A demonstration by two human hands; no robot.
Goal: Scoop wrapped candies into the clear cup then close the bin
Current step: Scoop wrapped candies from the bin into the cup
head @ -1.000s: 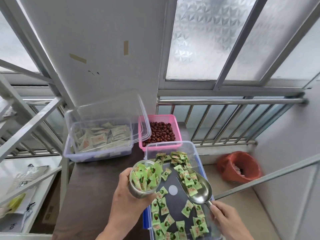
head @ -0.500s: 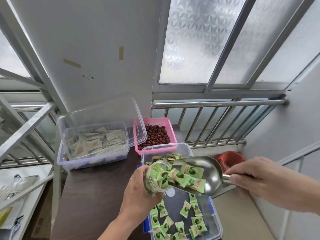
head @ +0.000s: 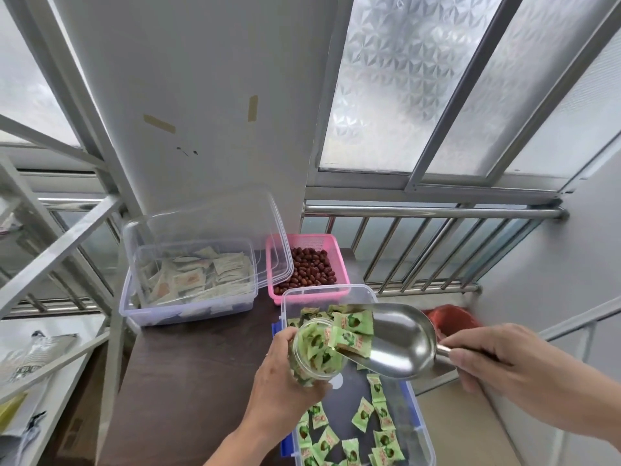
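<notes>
Candies are the only thing moving across this dark brown worktop (head: pixel 188 381), and the change runs from the right side toward the left. At the worktop's far left corner the clear rectangular tub of pale sachets (head: pixel 188 284) sits untouched with its lid propped up behind, and the pink plastic basket of red-brown dates (head: pixel 307 269) stands just beside it along the far edge. Nearer, the left hand (head: pixel 285 395) is wrapped around the clear plastic cup (head: pixel 316 351), tilting its mouth to the right over the open clear bin with blue latches (head: pixel 356 398). A second ago the shiny metal scoop (head: pixel 400 341) lay low in the bin gathering sweets; half a second ago it was up at the cup's rim with a fuller load. Now only a few green wrapped candies (head: pixel 353 331) sit at its lip, touching the cup's mouth, and the bowl behind them is bare. The right hand (head: pixel 494 371) is closed around the scoop's handle beyond the worktop's right edge. The cup looks nearly full, so the scooping seems close to done; the bin is not yet closed, and its own lid I cannot pick out.
</notes>
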